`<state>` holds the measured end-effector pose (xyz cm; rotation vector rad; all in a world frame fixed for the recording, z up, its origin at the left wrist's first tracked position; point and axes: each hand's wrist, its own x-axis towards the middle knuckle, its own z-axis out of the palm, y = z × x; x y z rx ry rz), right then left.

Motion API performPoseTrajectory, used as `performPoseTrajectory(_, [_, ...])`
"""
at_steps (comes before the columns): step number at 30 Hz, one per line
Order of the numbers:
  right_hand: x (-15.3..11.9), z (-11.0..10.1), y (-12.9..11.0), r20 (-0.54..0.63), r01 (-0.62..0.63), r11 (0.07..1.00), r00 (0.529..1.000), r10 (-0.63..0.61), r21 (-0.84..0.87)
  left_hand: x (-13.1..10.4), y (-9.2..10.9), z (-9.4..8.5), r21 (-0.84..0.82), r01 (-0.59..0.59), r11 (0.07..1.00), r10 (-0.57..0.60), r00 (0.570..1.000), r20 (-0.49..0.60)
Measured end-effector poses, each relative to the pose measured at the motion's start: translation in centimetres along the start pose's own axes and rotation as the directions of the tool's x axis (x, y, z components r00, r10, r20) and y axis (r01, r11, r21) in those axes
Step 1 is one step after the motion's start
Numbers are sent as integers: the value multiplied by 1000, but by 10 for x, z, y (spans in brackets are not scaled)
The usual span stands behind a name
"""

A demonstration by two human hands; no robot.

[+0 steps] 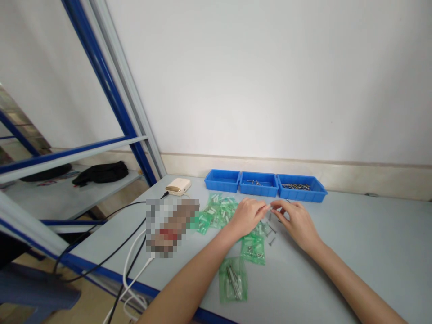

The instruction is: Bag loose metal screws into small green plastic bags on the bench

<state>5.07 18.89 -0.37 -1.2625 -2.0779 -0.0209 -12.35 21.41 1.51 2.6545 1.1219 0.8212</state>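
Note:
My left hand [249, 217] and my right hand [298, 224] meet above the table, fingertips pinched close together. Between them shows a small whitish piece [270, 207], too small to name. Loose screws [272, 241] lie on the table just below my fingers. Under and beside my left hand spreads a pile of green-tinted clear bags [221, 210] with screws and pale plastic pieces inside. One such bag [252, 248] lies below my left wrist. Another bag [232, 280], holding long screws and pale plugs, lies nearer the table's front edge.
Behind my hands stand a left blue bin [222, 185], a middle blue bin [259, 191] with a few metal pieces, and a right blue bin [302, 195] with many screws. A cream box [178, 186], a blurred-out object [172, 227] and cables [130, 256] are at left.

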Motion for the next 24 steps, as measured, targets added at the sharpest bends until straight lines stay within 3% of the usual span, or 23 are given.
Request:
performPoseTrajectory(15, [0, 1, -2, 25, -9, 1000, 1000, 8, 9, 2, -2, 5, -53, 42, 998, -45, 998, -40])
performPoseTrajectory(24, [1, -4, -2, 13, -15, 999, 1000, 14, 34, 2, -2, 3, -17, -8, 1000, 8, 1000, 15])
